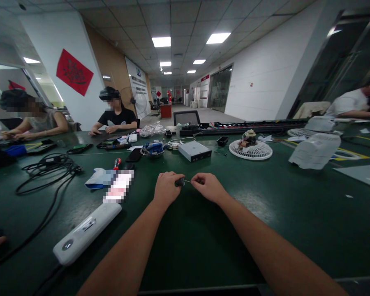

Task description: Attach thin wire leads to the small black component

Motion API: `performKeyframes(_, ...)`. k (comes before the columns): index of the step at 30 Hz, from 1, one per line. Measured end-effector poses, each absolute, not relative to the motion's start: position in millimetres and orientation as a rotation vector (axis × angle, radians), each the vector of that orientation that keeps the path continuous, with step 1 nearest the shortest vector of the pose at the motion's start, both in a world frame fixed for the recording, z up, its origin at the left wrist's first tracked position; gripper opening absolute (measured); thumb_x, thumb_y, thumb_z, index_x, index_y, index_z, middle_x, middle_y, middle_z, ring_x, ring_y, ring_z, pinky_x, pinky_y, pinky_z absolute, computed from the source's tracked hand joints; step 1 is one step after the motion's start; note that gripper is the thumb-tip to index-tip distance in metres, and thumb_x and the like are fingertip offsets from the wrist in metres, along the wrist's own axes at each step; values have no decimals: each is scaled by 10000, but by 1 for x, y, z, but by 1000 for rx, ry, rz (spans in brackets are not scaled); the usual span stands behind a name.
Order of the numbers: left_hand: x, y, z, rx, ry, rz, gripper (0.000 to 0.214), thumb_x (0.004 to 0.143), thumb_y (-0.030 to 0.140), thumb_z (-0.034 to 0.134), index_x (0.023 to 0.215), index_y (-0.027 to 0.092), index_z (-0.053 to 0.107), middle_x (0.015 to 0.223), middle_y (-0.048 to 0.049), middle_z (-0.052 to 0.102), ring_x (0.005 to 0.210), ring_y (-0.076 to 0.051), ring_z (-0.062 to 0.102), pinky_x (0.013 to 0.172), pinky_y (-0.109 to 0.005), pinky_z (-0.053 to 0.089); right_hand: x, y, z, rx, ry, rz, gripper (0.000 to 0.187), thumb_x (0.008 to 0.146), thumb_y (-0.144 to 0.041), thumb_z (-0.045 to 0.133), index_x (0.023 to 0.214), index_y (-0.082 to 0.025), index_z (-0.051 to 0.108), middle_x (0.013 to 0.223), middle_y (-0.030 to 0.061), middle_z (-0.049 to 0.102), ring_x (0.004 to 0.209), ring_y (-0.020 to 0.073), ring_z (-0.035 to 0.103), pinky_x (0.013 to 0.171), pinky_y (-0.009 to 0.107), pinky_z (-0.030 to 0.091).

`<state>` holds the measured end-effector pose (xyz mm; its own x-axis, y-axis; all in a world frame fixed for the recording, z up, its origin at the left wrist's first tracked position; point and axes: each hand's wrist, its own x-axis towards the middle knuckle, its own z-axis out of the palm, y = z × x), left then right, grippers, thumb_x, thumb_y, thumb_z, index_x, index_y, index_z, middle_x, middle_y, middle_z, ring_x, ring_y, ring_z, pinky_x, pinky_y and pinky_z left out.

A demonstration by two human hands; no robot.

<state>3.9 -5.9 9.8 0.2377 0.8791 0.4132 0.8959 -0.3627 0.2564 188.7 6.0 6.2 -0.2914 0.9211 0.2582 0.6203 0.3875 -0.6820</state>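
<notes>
Two bare hands work close together above a dark green workbench mat point(203, 242), both held low and near the body. The left hand point(165, 189) is closed around what appears to be a small black-handled screwdriver point(179, 182), while the right hand point(208, 187) pinches shut at the far end of its thin metal shaft point(187, 180). The shaft is too fine to show any further detail. Held this way, with both hands close and the shaft short between them, the tool sits steady. Beyond the left hand lie a red-handled screwdriver point(117, 164) and a blue-and-white cloth point(100, 179), with a white plastic power strip point(86, 232) nearer the left forearm. Ahead of the hands sit a metal bowl of blue parts point(152, 153) and a silver metal box point(195, 151). Farther out past the right hand, a white fan grille point(250, 150) lies on the bench, as a co-worker point(115, 117) sits across the table.
</notes>
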Motion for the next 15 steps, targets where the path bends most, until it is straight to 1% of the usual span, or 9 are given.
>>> performKeyframes(3, 5, -6, 10, -2462, -1755, -729, 316, 810, 199, 592, 1091, 289, 705, 1000, -34, 698, 973, -209, 590, 888, -361, 393, 190, 8, 4, -1353, -2069, 548, 177, 775, -261, 564, 788, -191, 725, 746, 20, 709, 663, 149, 612, 630, 257, 436)
performKeyframes(5, 6, -5, 9, -2482, -1752, -712, 308, 809, 196, 591, 1077, 290, 710, 990, -32, 698, 961, -206, 590, 875, -358, 392, 190, 8, 4, -1297, -2114, 588, 170, 769, -254, 564, 782, -191, 722, 742, 14, 706, 673, 146, 613, 642, 252, 438)
performKeyframes(8, 5, -4, 8, -2477, -1730, -733, 311, 816, 190, 580, 1083, 288, 707, 995, -30, 697, 960, -202, 588, 866, -356, 387, 188, 5, 5, -1268, -2093, 636, 179, 781, -258, 553, 784, -186, 717, 757, 15, 710, 710, 149, 622, 660, 246, 439)
performKeyframes(11, 4, -2, 7, -2469, -1738, -726, 306, 821, 193, 573, 1078, 291, 706, 990, -29, 698, 957, -205, 590, 860, -357, 387, 185, 2, 8, -1308, -2098, 574, 187, 792, -265, 549, 792, -197, 723, 783, 20, 715, 728, 155, 625, 650, 249, 429)
performKeyframes(15, 5, -3, 8, -2455, -1824, -690, 311, 811, 196, 588, 1082, 293, 705, 1006, -36, 697, 978, -205, 590, 876, -346, 387, 184, 0, 10, -1342, -2123, 540, 196, 802, -275, 537, 798, -205, 720, 761, 14, 710, 678, 148, 614, 619, 248, 413)
